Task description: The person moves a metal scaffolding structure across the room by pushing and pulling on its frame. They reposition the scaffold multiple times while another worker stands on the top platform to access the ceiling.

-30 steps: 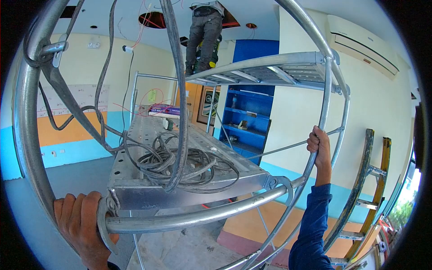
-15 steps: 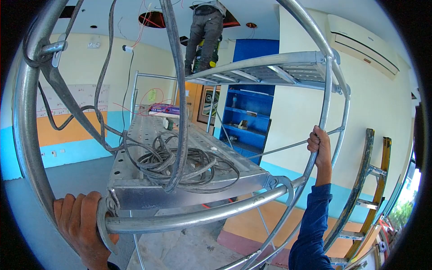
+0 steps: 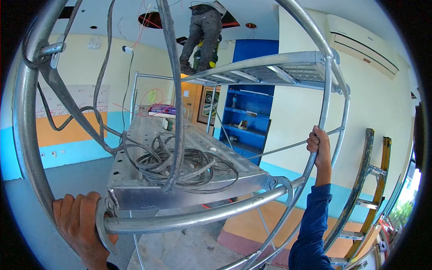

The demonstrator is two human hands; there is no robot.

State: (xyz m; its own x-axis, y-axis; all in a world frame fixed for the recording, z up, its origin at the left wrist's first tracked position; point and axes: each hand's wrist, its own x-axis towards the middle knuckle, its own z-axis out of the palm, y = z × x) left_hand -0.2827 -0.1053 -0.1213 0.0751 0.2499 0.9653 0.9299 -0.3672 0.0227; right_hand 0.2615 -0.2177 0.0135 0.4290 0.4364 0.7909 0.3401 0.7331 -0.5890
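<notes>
My left hand is wrapped round the scaffold frame at its lower left corner, where the horizontal tube meets the left side tube. A flat metal hook of the plank sits right beside those fingers. Higher up on the right, my right hand grips the upright scaffold tube, its blue sleeve below. Between both hands lies a perforated metal scaffold plank. A tangled grey cable is heaped on it, and one strand runs up toward the ceiling.
A co-worker stands on the upper scaffold plank, upper body hidden in a ceiling opening. A purple package lies at the lower plank's far end. A ladder leans at right; blue shelves stand behind.
The co-worker's feet and legs have shifted slightly left on the upper plank. Both my hands keep the same hold, and the view has barely moved.
</notes>
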